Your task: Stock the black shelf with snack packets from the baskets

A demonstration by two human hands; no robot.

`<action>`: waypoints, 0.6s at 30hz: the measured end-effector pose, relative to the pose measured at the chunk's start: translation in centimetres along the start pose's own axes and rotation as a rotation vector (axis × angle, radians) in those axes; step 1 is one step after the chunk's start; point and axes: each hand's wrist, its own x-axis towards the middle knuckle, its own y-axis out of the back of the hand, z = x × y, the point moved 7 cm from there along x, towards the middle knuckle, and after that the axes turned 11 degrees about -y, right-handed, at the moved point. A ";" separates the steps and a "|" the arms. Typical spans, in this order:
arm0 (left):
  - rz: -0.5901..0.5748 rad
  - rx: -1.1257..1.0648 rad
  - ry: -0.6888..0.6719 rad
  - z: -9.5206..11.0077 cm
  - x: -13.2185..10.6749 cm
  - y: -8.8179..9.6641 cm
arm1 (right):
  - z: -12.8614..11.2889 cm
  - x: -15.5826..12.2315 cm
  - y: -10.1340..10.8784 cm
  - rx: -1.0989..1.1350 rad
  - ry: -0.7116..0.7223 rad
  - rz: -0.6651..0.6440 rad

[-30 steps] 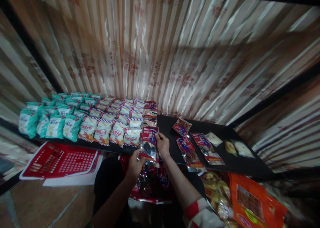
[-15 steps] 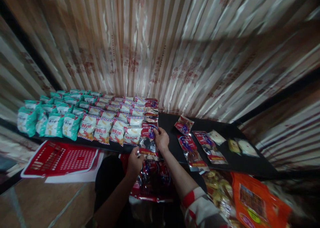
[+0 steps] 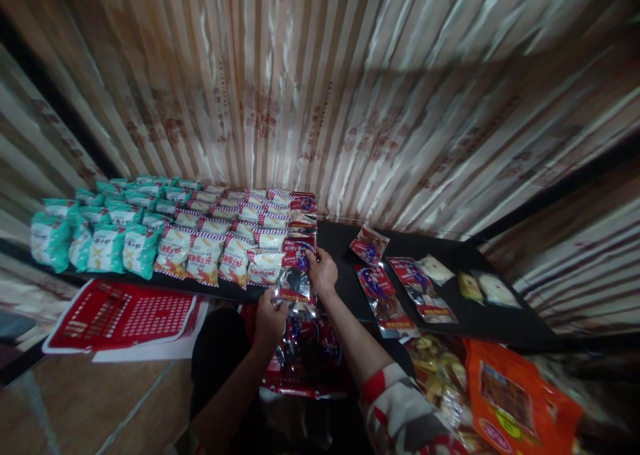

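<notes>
A dark red snack packet [image 3: 296, 268] with a clear window is held at the front edge of the black shelf [image 3: 345, 242]. My right hand [image 3: 323, 270] pinches its right side near the top. At its lower left corner, my left hand [image 3: 271, 316] grips the edge with closed fingers. Behind it stand more red packets [image 3: 303, 203] in a column. White snack bags [image 3: 265, 266] with striped tops line up just to its left. Below my hands, several more red packets [image 3: 310, 355] lie in a larger red package near my lap.
Green snack bags [image 3: 103, 247] fill the shelf's left end. Loose red packets [image 3: 383, 298] and small white packets [image 3: 497, 290] lie on the right. A red basket [image 3: 125, 312] sits below left, an orange bag [image 3: 515, 398] below right. A striped curtain [image 3: 300, 88] hangs behind.
The held packet has shifted very slightly up and back, with both hands keeping their grip. The view has moved a little; the other packets stay in place.
</notes>
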 end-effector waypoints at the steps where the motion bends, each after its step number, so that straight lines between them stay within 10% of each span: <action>1: 0.007 0.032 0.003 0.0 0.0 0.1 | 0.0 0.1 0.0 -0.001 -0.003 -0.002; 11: 0.065 0.321 -0.183 2.3 -1.5 0.9 | 0.3 0.5 -0.2 -0.007 -0.027 0.005; 18: 0.029 0.581 -0.778 7.3 -3.5 -0.4 | 0.6 0.6 -0.3 0.001 -0.027 -0.014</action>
